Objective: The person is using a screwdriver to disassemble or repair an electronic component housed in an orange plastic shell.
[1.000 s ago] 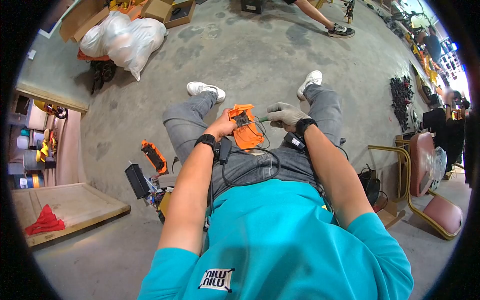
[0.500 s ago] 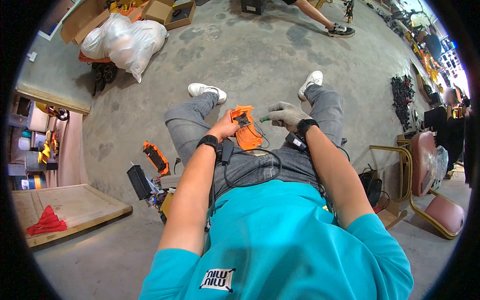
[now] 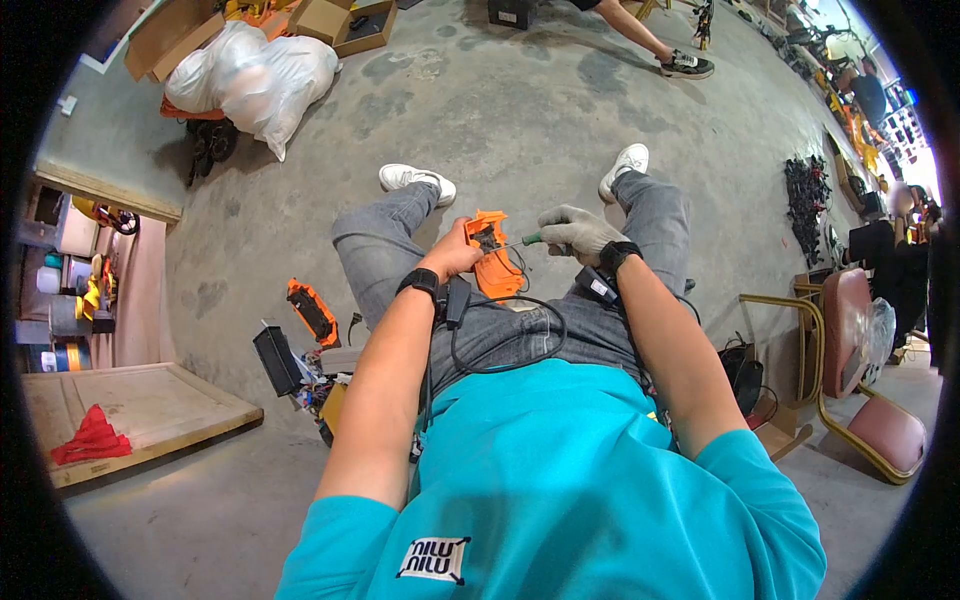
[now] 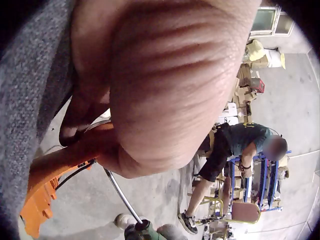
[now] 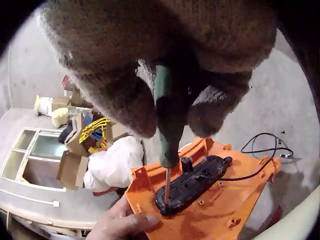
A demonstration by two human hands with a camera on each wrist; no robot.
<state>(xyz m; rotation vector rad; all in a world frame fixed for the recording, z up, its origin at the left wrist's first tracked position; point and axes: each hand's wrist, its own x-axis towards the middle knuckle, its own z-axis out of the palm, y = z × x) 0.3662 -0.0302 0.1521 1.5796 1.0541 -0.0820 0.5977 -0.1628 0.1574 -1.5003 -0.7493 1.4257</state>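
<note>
The bare left hand [image 3: 452,252] grips one side of an orange plastic shell [image 3: 494,272] above the lap. In the right wrist view a black part [image 5: 192,184] lies inside the shell [image 5: 225,200], with a thin black cable running off it. The gloved right hand [image 3: 580,235] holds a green-handled screwdriver [image 5: 167,115] between thumb and fingers. Its metal shaft meets the end of the black part. In the left wrist view the shaft [image 4: 122,194] passes below the left hand [image 4: 165,95], whose fingertips are mostly hidden.
A black cable [image 3: 455,350] loops over the lap. On the floor at the left are another orange part [image 3: 313,314] and a black box [image 3: 276,360]. A chair [image 3: 846,330] stands at the right, white bags [image 3: 250,85] at the upper left. Another person's leg [image 3: 635,30] shows at the top.
Both hands stay close to where they were, on the shell and the screwdriver. The gloved fingers have shifted slightly around the handle, and the head view has moved a little.
</note>
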